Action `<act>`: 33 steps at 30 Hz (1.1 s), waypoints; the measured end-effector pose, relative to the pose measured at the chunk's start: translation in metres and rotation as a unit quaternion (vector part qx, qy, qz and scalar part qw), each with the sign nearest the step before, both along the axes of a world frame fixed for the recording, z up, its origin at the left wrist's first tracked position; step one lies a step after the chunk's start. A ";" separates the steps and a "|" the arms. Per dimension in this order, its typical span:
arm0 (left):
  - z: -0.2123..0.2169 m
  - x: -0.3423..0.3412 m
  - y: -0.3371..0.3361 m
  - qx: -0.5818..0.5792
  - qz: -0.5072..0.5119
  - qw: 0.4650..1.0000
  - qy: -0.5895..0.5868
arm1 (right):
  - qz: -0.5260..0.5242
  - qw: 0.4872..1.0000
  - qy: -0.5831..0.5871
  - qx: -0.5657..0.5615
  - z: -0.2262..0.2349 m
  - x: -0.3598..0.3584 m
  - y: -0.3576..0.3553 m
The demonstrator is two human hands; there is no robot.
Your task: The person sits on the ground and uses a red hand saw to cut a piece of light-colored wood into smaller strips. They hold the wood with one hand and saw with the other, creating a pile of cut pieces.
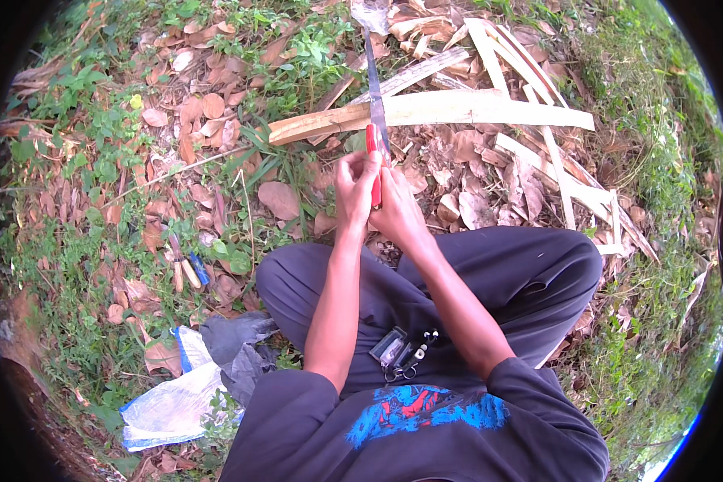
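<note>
A long narrow grey blade (375, 88) points away from me, crossing over a pale strip of split wood (474, 108). Against its near end lies a red handle-like piece (372, 138); whether the two are joined I cannot tell. My left hand (353, 189) is closed around the red piece from the left. On the other side my right hand (398, 207) is closed where the blade's near end meets the red piece, and its fingertips are partly hidden. Crumpled clear plastic (370, 16) is at the blade's far end.
Several split wood strips (538, 68) lie piled at the far right. Left of my crossed legs (506, 273) are small tools with wooden handles (188, 273) and a blue-handled one (200, 269). Nearer lie a white sack (177, 406) and a dark plastic bag (237, 345). Dry leaves and grass cover the ground.
</note>
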State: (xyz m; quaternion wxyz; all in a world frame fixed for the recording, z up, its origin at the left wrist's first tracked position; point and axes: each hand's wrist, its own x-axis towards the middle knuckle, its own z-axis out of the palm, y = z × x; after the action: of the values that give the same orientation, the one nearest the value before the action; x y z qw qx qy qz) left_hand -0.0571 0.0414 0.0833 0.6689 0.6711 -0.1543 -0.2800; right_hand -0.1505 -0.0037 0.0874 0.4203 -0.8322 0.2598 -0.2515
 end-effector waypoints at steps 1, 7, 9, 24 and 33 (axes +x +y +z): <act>-0.007 -0.003 0.006 0.011 0.003 0.998 0.064 | 0.038 0.999 0.036 -0.003 0.000 -0.009 -0.006; 0.006 -0.026 -0.001 0.002 -0.052 0.985 0.162 | 0.111 0.980 0.158 0.055 0.054 -0.036 -0.094; -0.010 -0.052 0.003 0.025 -0.026 0.999 0.038 | 0.040 0.990 0.123 0.049 0.032 -0.038 -0.118; -0.035 -0.091 0.030 0.076 -0.017 0.989 -0.126 | 0.101 0.904 0.294 -0.295 -0.036 0.007 -0.257; -0.005 -0.066 0.027 -0.005 -0.016 0.994 -0.107 | 0.089 0.904 0.324 -0.265 -0.050 0.010 -0.241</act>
State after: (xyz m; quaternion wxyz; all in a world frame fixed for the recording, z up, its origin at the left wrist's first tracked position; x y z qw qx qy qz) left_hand -0.1233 0.0681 0.0782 0.6470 0.6914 -0.2376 -0.2167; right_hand -0.1406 -0.2448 0.0371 0.0974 -0.9683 0.2297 0.0108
